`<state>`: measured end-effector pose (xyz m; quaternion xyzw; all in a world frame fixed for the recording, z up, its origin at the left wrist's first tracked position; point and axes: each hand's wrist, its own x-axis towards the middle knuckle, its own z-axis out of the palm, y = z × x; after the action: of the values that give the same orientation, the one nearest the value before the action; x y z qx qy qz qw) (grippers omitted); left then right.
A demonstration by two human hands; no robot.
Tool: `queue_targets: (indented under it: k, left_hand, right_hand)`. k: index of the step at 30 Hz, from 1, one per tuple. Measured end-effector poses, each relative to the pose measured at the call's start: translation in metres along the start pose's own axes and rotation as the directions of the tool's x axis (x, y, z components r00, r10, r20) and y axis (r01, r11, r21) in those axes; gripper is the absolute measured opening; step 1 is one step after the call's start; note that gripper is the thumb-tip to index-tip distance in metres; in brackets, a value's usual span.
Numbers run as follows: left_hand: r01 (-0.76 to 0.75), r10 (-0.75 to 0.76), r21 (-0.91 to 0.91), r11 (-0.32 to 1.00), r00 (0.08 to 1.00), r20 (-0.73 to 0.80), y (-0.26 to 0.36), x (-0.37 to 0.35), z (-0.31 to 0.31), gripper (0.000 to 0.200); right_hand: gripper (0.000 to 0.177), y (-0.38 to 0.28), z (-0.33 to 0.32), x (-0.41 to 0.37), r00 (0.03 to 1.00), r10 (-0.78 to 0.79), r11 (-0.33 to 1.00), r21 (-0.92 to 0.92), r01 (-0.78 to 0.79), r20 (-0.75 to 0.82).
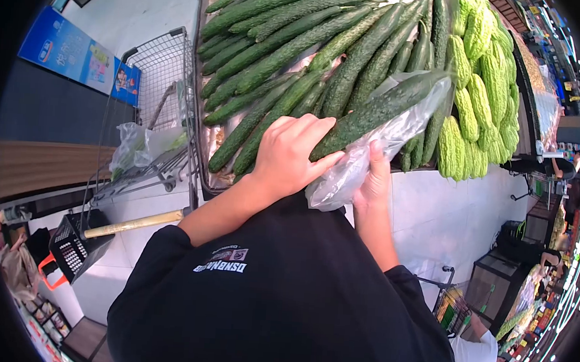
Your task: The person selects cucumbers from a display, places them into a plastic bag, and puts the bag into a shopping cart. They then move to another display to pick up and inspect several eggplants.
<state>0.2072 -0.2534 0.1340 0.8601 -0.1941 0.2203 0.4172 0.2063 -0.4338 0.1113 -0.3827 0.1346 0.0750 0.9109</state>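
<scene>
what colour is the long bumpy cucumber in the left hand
The cucumber is dark green; head view.

1 head-worn view, forward and down

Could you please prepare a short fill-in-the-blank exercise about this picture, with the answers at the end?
1. The left hand holds the near end of a green vegetable, a ____.
2. The right hand holds a clear plastic ____.
3. In the picture, the bitter melons lie to the ____ of the heaped cucumbers.

Missing words: cucumber; bag; right.
</scene>
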Motion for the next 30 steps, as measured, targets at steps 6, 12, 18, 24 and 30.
queue_targets:
  k: [6, 12, 18, 24, 30]
  left_hand:
    - [-0.008, 0.003, 0.023, 1.000, 0.981, 0.195, 0.015, 0.002, -0.011, 0.051]
    - [0.430, -0.187, -0.438, 0.790, 0.848, 0.496, 0.009, -0.001, -0.022, 0.055]
    - [0.773, -0.071, -0.526, 0.355, 0.584, 0.809, -0.002, 0.003, -0.022, 0.048]
    - [0.294, -0.079, -0.515, 0.805, 0.914, 0.398, 0.008, 0.001, -0.012, 0.039]
    - [0.213, -0.128, -0.181, 0.960, 0.910, 0.394, 0.011, 0.000, -0.017, 0.049]
  right_hand:
    - [0.063, 0.004, -0.005, 0.004, 0.988, -0.013, 0.996, 0.091, -0.001, 0.155]
    - [0.062, -0.003, -0.018, 0.002, 0.982, 0.005, 0.984, 0.173, -0.038, 0.186]
    - [0.067, -0.024, -0.009, -0.006, 0.946, -0.033, 0.978, 0.205, -0.036, 0.324]
    - [0.069, -0.033, 0.003, 0.003, 0.944, -0.204, 0.978, 0.093, 0.186, 0.261]
    - [0.067, -0.028, -0.008, 0.001, 0.958, 0.008, 0.964, 0.253, -0.084, 0.287]
